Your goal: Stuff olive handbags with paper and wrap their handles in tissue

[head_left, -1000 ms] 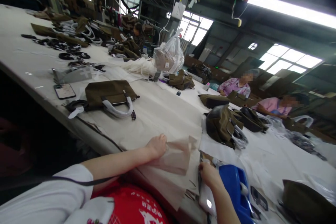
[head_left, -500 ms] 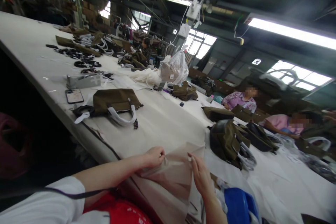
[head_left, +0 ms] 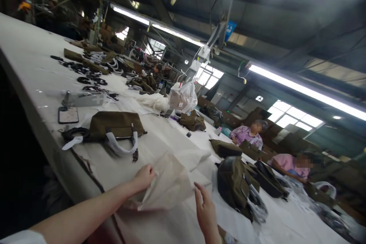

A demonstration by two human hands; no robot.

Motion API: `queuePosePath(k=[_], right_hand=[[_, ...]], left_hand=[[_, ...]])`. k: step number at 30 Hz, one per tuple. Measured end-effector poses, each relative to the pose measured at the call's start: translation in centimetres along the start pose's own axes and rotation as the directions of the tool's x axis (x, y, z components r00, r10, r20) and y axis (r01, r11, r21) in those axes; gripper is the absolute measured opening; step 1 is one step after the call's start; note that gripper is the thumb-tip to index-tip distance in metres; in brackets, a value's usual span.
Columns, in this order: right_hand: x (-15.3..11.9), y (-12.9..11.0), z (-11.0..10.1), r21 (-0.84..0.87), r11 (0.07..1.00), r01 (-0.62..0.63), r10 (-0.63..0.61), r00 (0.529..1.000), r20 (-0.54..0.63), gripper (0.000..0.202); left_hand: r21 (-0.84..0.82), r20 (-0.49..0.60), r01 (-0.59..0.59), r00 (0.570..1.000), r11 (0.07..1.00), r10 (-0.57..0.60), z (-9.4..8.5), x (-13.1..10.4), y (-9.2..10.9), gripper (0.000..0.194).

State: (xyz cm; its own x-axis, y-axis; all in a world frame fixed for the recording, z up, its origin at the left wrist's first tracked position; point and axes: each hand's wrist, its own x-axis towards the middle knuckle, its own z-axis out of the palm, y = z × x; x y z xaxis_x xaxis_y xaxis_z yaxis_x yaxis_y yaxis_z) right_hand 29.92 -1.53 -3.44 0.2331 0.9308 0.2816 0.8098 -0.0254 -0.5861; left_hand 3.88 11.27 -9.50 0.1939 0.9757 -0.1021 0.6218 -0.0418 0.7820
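Observation:
My left hand (head_left: 145, 176) is closed on the left edge of a thin, pale beige sheet or flat bag (head_left: 171, 183), whose exact kind I cannot tell. The crumpled piece rises and spreads over the table's near edge. To its right, my right hand (head_left: 205, 206) is open, fingers stretched and thumb apart, close to the piece's right edge with nothing in it. Beyond my left hand lies an olive handbag (head_left: 114, 125) with white-wrapped handles (head_left: 121, 146). Another olive bag with dark trim (head_left: 234, 183) stands beyond my right hand.
A phone (head_left: 68, 115) lies by a grey metal tool (head_left: 85, 99) at the left edge. Black straps (head_left: 85, 66) and olive pieces are heaped farther back. A clear plastic bag (head_left: 183, 97) stands mid-table. Two people (head_left: 247, 135) sit across the white table (head_left: 25, 45).
My right hand has let go of the beige piece and opened beside it. The piece has lifted and billowed above the table, still in my left hand. The view has tilted upward.

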Motion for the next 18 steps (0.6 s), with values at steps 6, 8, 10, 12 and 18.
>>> queuePosePath(k=[6, 8, 10, 12, 18], right_hand=[[0.7, -3.6, 2.6, 0.098, 0.995, 0.012, -0.052, 0.905, 0.422, 0.065], [-0.2, -3.7, 3.7, 0.081, 0.995, -0.052, -0.002, 0.829, 0.559, 0.068], [-1.2, -3.3, 4.5, 0.020, 0.992, -0.126, 0.081, 0.746, 0.661, 0.067], [-1.8, -2.6, 4.8, -0.039, 0.984, -0.172, 0.151, 0.703, 0.695, 0.063], [0.2, -1.9, 3.7, -0.029, 0.992, -0.127, 0.126, 0.878, 0.462, 0.063]], left_hand=[[-0.115, -0.010, -0.092, 0.996, 0.989, 0.092, 0.0, -1.5, 0.4, 0.009], [-0.160, -0.037, -0.078, 0.997, 0.984, 0.073, -0.3, -1.3, 0.2, 0.009], [-0.213, -0.071, -0.030, 0.997, 0.977, 0.016, -0.6, -0.6, -0.4, 0.009], [-0.279, -0.089, 0.045, 0.993, 0.959, -0.073, -0.9, 0.2, -1.4, 0.010], [-0.486, -0.070, 0.258, 0.941, 0.835, -0.332, -2.7, 2.2, -5.4, 0.019]])
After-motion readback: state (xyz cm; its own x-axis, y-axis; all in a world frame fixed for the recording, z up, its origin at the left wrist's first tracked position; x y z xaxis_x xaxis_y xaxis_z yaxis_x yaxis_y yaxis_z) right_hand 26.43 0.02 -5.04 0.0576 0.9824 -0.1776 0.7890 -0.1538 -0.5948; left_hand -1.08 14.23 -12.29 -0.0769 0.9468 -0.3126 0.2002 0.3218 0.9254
